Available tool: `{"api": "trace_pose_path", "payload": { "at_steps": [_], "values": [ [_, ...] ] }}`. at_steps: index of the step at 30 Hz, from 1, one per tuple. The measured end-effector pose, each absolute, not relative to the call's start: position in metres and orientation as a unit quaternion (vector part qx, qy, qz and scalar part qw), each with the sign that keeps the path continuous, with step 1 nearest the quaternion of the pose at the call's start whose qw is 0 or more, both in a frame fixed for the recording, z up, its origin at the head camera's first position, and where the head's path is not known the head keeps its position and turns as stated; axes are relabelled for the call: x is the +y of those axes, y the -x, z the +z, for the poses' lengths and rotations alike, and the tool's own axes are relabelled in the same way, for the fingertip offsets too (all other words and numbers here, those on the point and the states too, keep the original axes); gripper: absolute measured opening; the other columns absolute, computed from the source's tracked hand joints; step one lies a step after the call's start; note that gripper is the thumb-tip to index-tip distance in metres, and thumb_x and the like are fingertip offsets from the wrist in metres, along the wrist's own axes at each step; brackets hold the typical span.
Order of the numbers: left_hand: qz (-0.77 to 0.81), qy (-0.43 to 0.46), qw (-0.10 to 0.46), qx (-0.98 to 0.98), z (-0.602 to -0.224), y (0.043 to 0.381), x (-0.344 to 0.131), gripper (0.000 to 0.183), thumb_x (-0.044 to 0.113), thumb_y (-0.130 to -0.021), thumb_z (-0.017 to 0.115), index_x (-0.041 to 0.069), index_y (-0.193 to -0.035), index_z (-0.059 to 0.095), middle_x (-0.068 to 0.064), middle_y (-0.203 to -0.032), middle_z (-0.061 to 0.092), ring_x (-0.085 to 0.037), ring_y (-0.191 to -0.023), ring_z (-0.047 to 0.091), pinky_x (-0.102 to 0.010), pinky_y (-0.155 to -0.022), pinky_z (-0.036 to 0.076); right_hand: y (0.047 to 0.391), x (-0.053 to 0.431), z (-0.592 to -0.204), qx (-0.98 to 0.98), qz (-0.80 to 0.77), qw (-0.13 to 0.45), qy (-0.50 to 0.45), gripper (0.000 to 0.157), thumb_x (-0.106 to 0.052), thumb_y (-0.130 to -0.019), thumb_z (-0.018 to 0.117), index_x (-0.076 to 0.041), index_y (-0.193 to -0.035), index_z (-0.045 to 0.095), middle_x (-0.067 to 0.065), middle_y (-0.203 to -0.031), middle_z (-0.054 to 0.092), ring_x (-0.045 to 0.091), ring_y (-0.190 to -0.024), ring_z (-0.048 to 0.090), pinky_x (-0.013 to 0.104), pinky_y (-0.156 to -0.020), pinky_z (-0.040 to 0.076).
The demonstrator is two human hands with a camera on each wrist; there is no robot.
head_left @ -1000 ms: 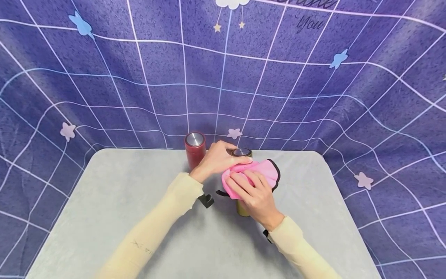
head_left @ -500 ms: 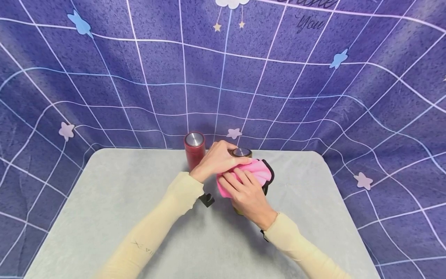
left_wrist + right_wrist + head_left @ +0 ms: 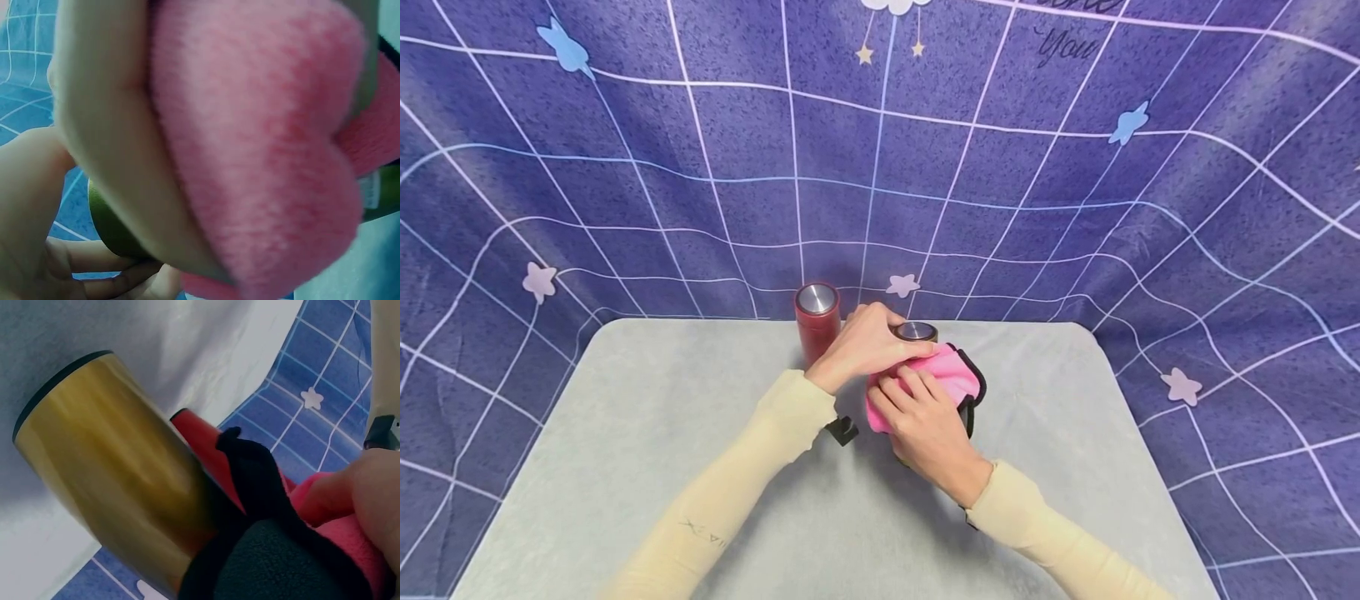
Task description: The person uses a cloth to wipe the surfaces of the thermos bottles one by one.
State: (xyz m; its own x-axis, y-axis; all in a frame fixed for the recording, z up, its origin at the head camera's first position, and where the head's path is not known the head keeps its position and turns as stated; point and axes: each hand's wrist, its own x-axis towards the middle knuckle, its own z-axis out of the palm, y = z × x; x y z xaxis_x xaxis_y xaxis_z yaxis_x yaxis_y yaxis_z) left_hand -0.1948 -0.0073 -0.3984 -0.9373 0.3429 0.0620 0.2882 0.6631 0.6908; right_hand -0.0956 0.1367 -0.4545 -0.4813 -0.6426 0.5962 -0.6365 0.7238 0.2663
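Note:
A gold thermos bottle (image 3: 106, 450) with a silver-topped lid (image 3: 916, 331) stands on the table, mostly hidden behind the hands in the head view. My left hand (image 3: 872, 340) grips it near the top, thumb along the front. Against its side my right hand (image 3: 931, 429) holds a fluffy pink cloth (image 3: 955, 373) with black edging, fingers bent over the cloth. Up close, the cloth's pink pile (image 3: 262, 156) fills much of the left wrist view. Its dark side (image 3: 275, 562) faces the right wrist camera.
A red thermos bottle (image 3: 817, 321) stands upright just left of my left hand, partly behind the forearm. The grey table (image 3: 647, 433) meets a purple-blue grid-patterned curtain (image 3: 850, 150) at the back and sides.
My right hand and the cloth have shifted left, then slightly down along the bottle. More of the bottle's lower part is covered. The left hand keeps its grip near the lid.

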Motion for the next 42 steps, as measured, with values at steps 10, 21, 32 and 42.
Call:
{"api": "trace_pose_path", "payload": {
  "at_steps": [10, 21, 32, 42],
  "values": [
    [0.383, -0.169, 0.046, 0.907, -0.397, 0.191, -0.01, 0.062, 0.067, -0.074, 0.087, 0.02, -0.056, 0.05, 0.009, -0.049, 0.034, -0.013, -0.053, 0.036, -0.03, -0.048, 0.028, 0.087, 0.132, -0.457, -0.866, -0.018, 0.328, -0.378, 0.029, -0.004, -0.084, 0.066, -0.009, -0.111, 0.075, 0.005, -0.109, 0.071, 0.029, -0.109, 0.061, 0.039, -0.093, 0.05],
    [0.381, -0.18, 0.046, 0.906, -0.395, 0.193, -0.014, 0.067, 0.067, -0.076, 0.086, 0.021, -0.054, 0.043, 0.01, -0.051, 0.026, -0.01, -0.052, 0.027, -0.03, -0.047, 0.023, 0.078, 0.129, -0.464, -0.879, -0.038, 0.283, -0.382, 0.025, -0.004, -0.086, 0.067, -0.008, -0.109, 0.076, 0.006, -0.111, 0.072, 0.028, -0.108, 0.06, 0.038, -0.094, 0.049],
    [0.379, -0.19, 0.026, 0.905, -0.388, 0.196, -0.018, 0.067, 0.066, -0.078, 0.086, 0.019, -0.054, 0.044, 0.011, -0.053, 0.027, -0.009, -0.053, 0.027, -0.03, -0.048, 0.022, 0.068, 0.129, -0.478, -0.881, -0.064, 0.259, -0.391, 0.022, -0.009, -0.083, 0.076, -0.012, -0.105, 0.075, 0.004, -0.107, 0.072, 0.026, -0.106, 0.061, 0.037, -0.094, 0.048],
    [0.384, -0.183, 0.036, 0.905, -0.383, 0.195, -0.021, 0.068, 0.064, -0.079, 0.086, 0.02, -0.055, 0.04, 0.01, -0.054, 0.024, -0.01, -0.054, 0.022, -0.03, -0.05, 0.02, 0.055, 0.129, -0.498, -0.884, -0.092, 0.23, -0.396, 0.022, -0.012, -0.08, 0.084, -0.013, -0.099, 0.072, 0.003, -0.104, 0.07, 0.023, -0.101, 0.059, 0.037, -0.094, 0.047]
  ]
}}
